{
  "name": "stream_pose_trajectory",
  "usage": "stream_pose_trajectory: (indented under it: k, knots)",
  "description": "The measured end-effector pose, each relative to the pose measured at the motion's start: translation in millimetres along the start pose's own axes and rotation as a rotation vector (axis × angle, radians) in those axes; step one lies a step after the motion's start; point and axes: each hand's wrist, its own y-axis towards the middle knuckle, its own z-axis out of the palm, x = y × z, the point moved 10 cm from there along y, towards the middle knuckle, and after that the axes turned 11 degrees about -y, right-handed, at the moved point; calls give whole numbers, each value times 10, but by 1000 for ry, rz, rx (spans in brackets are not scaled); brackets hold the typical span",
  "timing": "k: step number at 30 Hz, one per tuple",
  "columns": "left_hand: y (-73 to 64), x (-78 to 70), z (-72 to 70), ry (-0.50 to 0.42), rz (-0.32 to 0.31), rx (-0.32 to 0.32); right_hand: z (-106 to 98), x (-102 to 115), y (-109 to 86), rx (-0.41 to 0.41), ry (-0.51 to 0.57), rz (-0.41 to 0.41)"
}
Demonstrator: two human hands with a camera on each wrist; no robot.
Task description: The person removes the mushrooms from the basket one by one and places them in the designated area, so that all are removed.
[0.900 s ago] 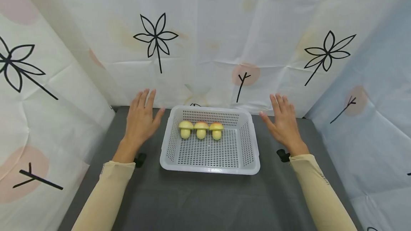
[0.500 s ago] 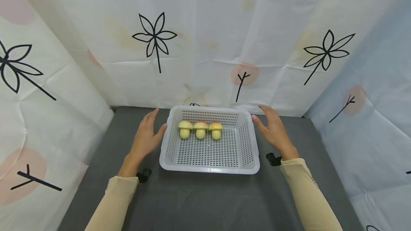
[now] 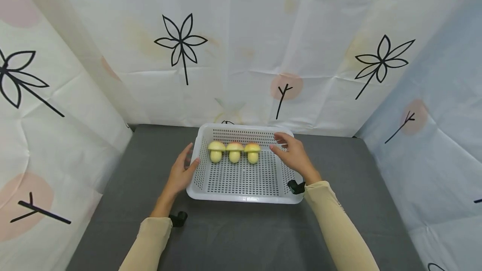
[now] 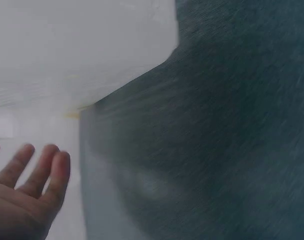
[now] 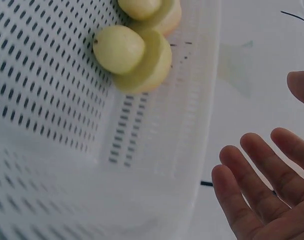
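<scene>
1. Nearest are two cream sleeves (image 3: 148, 241), soft and creased at the cuffs, with small black wrist pieces (image 3: 295, 187) beside the wrists.
2. Dark grey cloth (image 3: 241, 237) covers the table, matte and finely woven in the left wrist view; a strip of it lies between the sleeves, before the basket's near rim.
3. The left hand (image 3: 182, 172) is beside the basket's left rim, its thumb overlapping that edge in the head view; contact cannot be told. Its fingers are loosely extended, gripping nothing.
4. The right hand (image 3: 293, 154) is over the basket's right side, fingers relaxed and slightly bent, holding nothing. A gap separates its thumb from the rightmost mushroom.
5. The white plastic basket (image 3: 241, 199) is rectangular, with rounded corners, a smooth glossy rim and slotted floor and walls.
6. Three smooth, pale yellow mushrooms (image 3: 234, 154) sit in its far left half, domed caps towards the far wall, bulbous stems towards the person, caps side by side. Slotted floor shows in front and to their right. The right wrist view alone reveals a dark speck on one stem's end.
7. Behind hangs a wrinkled white sheet (image 3: 241, 53) with black line-drawn leaves and peach discs.
</scene>
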Motion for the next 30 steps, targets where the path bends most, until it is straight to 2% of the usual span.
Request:
stream_pose_trajectory:
  k: [3, 8, 15, 23, 30]
  knots:
    - [5, 76, 37, -100, -17, 8, 142, 13, 68, 32, 27, 6]
    - [12, 139, 85, -237, -4, 25, 343, 8, 180, 53, 47, 6]
    - [7, 208, 135, -294, -33, 37, 572, -82, 292, 57, 31, 24]
    - [1, 274, 151, -360, -77, 30, 819, -218, 337, 123, 41, 139]
    - [0, 265, 142, -357, -82, 25, 939, -217, 396, 114, 47, 134]
